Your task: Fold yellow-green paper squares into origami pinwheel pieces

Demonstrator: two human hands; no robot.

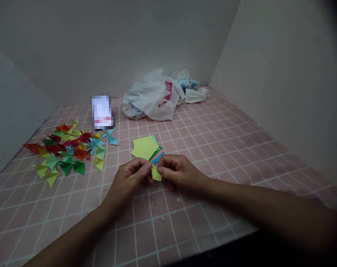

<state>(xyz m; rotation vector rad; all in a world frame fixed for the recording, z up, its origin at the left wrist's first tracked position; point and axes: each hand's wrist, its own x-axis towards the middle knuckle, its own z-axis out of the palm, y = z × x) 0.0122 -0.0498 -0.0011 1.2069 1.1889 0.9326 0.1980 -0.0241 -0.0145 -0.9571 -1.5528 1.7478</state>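
Observation:
A small piece of folded yellow paper (156, 173) is pinched between my two hands, just above the checked tabletop. My left hand (134, 172) grips its left side with thumb and fingers. On the other side, my right hand (177, 171) pinches the paper's right edge, fingers curled partly behind it. Just beyond my fingers lies a fanned stack of coloured paper sheets (144, 147), yellow on top, with green, pink and blue edges showing at the right. My fingers cover the near part of the stack.
Many folded paper pieces (65, 148) in red, orange, green, yellow and blue lie scattered at the left. Behind them a phone with a blurred screen (102, 112) leans upright. White plastic bags (154, 94) sit against the back wall. Walls enclose the pink checked tabletop (226, 148).

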